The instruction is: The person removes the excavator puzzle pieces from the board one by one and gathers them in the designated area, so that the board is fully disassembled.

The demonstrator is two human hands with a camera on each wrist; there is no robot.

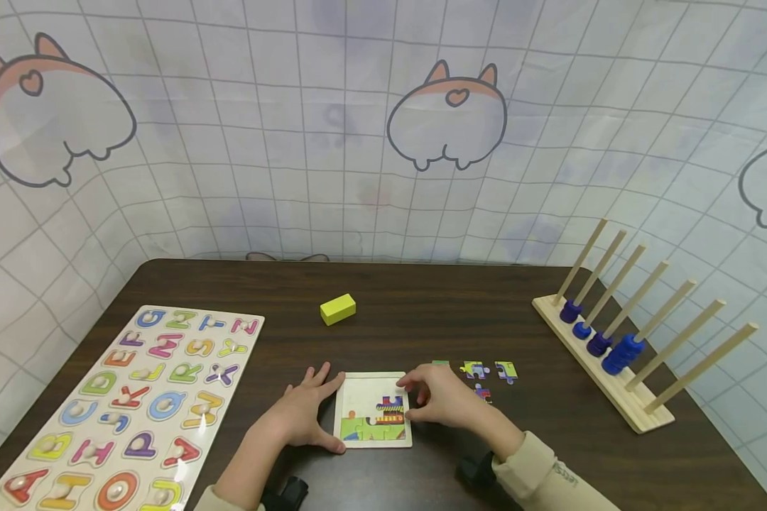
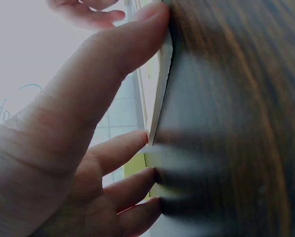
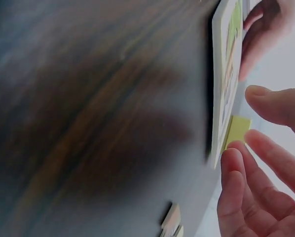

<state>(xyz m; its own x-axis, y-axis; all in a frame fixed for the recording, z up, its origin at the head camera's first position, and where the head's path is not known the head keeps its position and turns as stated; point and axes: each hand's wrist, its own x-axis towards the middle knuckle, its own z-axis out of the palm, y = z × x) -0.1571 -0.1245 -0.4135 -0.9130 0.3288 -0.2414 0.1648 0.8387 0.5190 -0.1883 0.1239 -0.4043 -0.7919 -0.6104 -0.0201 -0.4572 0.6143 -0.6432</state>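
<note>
A small square puzzle tray (image 1: pixel 361 392) lies on the dark table, its lower part filled with joined green, purple and red jigsaw pieces (image 1: pixel 383 430). My left hand (image 1: pixel 302 411) spreads along the tray's left side, thumb at the near corner and index finger at the far one. Over the tray's right edge is my right hand (image 1: pixel 449 397), fingers loosely bent. In the right wrist view thumb and index finger stand apart, with nothing visible between them. Several loose jigsaw pieces (image 1: pixel 506 371) lie beyond the right hand, partly hidden by it.
A white alphabet board (image 1: pixel 214 355) with knobbed letters covers the table's left side. A yellow block (image 1: pixel 338 310) sits behind the tray. On the right stands a wooden peg rack (image 1: pixel 604 365) with upright pegs and blue and purple beads. A patterned white cloth (image 1: pixel 332 177) hangs behind.
</note>
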